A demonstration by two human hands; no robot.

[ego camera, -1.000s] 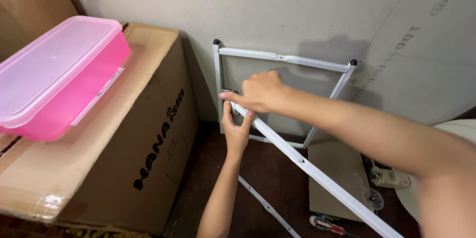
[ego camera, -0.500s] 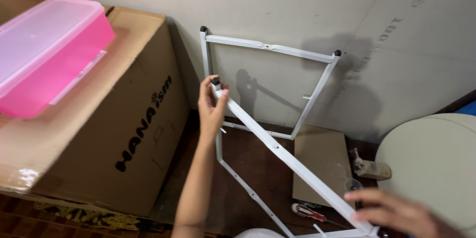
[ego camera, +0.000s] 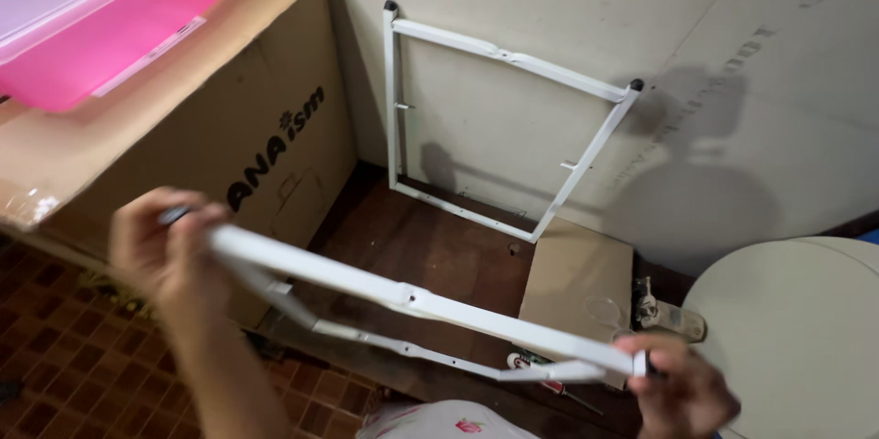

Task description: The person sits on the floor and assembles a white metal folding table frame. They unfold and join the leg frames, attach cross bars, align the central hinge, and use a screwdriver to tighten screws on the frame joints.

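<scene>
Two white metal frames show in the head view: one frame (ego camera: 412, 297) is held level over the floor, the second frame (ego camera: 494, 128) leans upright against the wall. Left hand (ego camera: 169, 251) is curled shut around the held frame's left end; right hand (ego camera: 682, 393) pinches its right end. One cardboard box (ego camera: 211, 119) stands close left, one pink container (ego camera: 101, 13) atop it; bare wood floor lies between.

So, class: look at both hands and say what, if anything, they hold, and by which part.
Both hold one white metal frame. The left hand has its grip on the frame's left end, the right hand on the right end corner. A second frame leans untouched against the wall.
</scene>
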